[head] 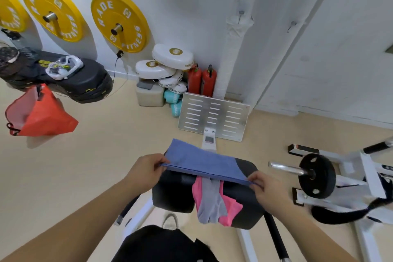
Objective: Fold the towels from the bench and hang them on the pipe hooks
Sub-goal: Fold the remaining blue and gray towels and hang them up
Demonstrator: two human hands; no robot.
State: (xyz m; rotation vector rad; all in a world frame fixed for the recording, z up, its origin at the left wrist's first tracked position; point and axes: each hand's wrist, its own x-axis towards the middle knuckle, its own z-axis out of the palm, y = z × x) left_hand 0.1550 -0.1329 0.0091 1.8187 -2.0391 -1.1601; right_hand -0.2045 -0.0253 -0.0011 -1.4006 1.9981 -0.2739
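the blue towel (202,161) was held flat above the black worktop (240,204). the left hand (146,171) pinched its left corner; the right hand (264,190) pinched its right corner. a pink towel (230,208) and a grey towel (212,202) lay bunched on the worktop beneath, hanging over its near edge.

Blue towel (201,162) pinched between left hand (146,171) and right hand (269,190), above the black bench (244,204).

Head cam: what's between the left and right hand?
In the head view, the blue towel spans the gap: left hand pinches one end, right hand the other, above the black bench.
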